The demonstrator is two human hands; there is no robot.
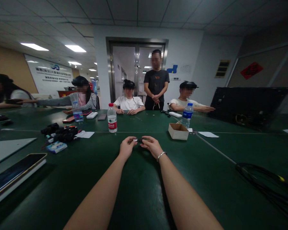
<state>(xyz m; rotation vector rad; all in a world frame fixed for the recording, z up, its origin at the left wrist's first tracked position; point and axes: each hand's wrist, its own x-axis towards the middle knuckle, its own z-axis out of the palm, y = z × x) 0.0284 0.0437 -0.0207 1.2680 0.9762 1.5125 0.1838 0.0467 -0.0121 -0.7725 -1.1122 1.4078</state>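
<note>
My left hand (127,148) pinches the silver end of a small silver-and-black object (138,140) between thumb and fingertips. From the other side, my right hand (153,146) is closed on its dark end. The object is too small and too covered by fingers to tell its kind, or whether it is one piece or two. Both hands are just above the dark green table (139,179), in the middle of the view. A silver bracelet (161,156) circles my right wrist.
Ahead stand a red-capped water bottle (112,118) and a small open box (178,131). Black gear (62,131) and a phone (16,172) lie left; a coiled cable (261,182) and a large black panel (247,107) are right. Several people are across the table.
</note>
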